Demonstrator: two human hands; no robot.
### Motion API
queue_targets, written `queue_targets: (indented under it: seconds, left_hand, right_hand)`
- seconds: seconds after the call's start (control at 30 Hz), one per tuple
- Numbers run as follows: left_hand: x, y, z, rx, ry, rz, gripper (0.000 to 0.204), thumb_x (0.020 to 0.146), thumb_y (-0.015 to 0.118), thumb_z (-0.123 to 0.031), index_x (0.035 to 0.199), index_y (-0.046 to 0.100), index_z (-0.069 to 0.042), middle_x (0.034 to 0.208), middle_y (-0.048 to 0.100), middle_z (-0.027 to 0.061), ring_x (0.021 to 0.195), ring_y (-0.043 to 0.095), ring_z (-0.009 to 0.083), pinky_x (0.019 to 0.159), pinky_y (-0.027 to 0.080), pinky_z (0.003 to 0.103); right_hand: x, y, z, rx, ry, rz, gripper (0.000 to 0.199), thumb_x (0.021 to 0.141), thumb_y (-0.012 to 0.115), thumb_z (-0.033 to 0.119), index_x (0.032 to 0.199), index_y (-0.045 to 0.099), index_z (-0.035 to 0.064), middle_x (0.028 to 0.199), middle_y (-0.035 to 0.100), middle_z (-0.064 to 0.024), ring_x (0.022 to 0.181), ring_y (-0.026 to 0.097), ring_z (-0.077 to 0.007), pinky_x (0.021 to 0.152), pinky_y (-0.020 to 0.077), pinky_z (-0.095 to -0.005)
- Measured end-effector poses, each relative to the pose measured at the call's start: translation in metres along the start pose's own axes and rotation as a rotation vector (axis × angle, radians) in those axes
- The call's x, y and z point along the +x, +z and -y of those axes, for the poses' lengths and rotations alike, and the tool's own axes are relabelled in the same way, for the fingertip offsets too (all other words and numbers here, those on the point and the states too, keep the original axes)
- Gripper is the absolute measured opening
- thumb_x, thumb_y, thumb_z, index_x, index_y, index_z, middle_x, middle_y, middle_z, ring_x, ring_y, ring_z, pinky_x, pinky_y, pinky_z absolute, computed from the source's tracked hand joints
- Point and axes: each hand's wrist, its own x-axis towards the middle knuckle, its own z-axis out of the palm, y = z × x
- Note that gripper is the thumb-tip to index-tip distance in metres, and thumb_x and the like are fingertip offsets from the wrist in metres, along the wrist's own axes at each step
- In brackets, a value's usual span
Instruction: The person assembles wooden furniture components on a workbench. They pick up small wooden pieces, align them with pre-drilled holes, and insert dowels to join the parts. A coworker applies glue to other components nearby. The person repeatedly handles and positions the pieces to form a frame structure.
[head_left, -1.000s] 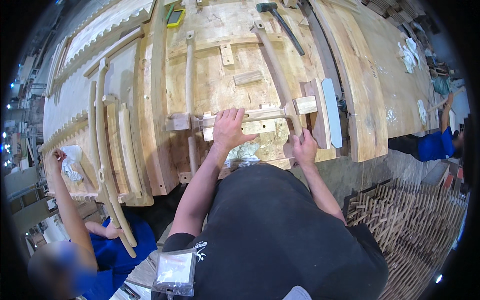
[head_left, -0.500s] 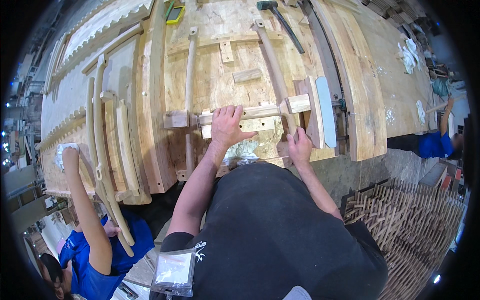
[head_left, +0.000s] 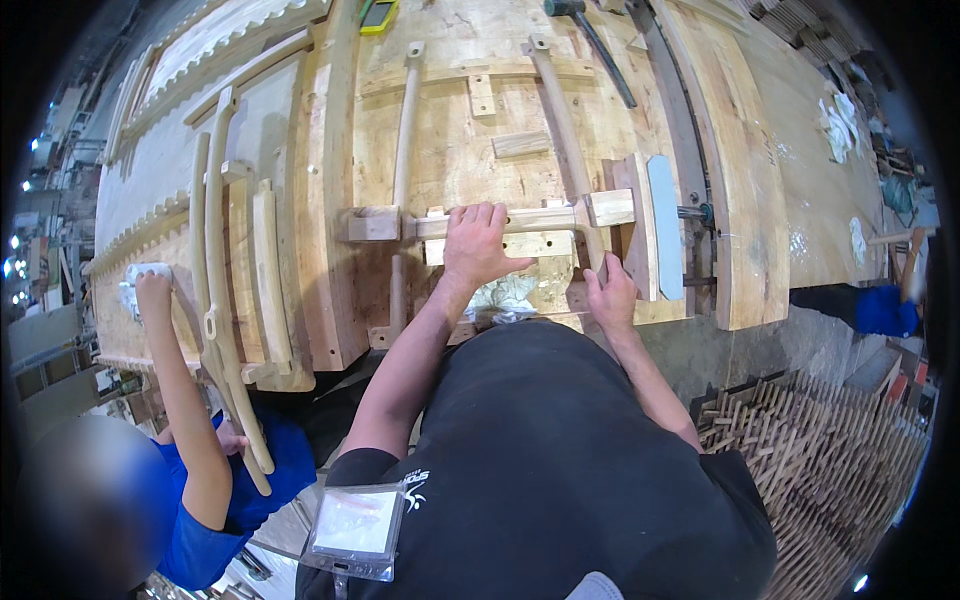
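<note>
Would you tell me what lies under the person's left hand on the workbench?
The left hand presses flat on a pale wooden crossbar, which spans two curved wooden rails. A short wood block shows just beneath. The bar's stretch below the palm is hidden.

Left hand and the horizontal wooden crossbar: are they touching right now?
Touching. The head view shows the left hand pressed flat on the horizontal wooden crossbar, fingers draped over its top edge.
</note>
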Motion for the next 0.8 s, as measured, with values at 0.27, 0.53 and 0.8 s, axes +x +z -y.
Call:
queue_targets:
  seconds: [0.27, 0.53, 0.8]
  left_hand:
    - [-0.002, 0.001, 0.001, 0.006, 0.001, 0.005, 0.093, 0.063, 0.091, -0.067, 0.125, 0.062, -0.003, 0.113, 0.064, 0.0144, 0.114, 0.062, 0.0326, 0.108, 0.042, 0.048]
    - [-0.001, 0.000, -0.001, 0.001, -0.027, 0.040, 0.096, 0.063, 0.090, -0.068, 0.128, 0.061, -0.003, 0.118, 0.064, 0.0138, 0.118, 0.060, 0.0306, 0.110, 0.041, 0.046]
    - [-0.027, -0.024, 0.007, -0.181, 0.002, -0.126, 0.077, 0.077, 0.093, -0.039, 0.138, 0.063, -0.004, 0.135, 0.063, 0.0181, 0.131, 0.057, 0.0367, 0.117, 0.039, 0.049]
  right_hand:
    - [-0.001, 0.003, 0.001, 0.002, -0.024, -0.003, 0.045, 0.093, 0.077, 0.022, 0.129, 0.061, 0.0006, 0.103, 0.072, -0.0285, 0.097, 0.070, -0.0502, 0.083, 0.0555, -0.0570]
    - [-0.003, 0.005, 0.000, 0.035, 0.010, -0.002, 0.044, 0.094, 0.076, 0.023, 0.130, 0.060, 0.0017, 0.106, 0.072, -0.0277, 0.101, 0.070, -0.0494, 0.085, 0.0553, -0.0561]
    - [-0.004, -0.006, 0.002, 0.078, 0.040, 0.087, 0.049, 0.096, 0.074, 0.023, 0.137, 0.058, 0.0012, 0.114, 0.073, -0.0282, 0.108, 0.070, -0.0478, 0.090, 0.0555, -0.0544]
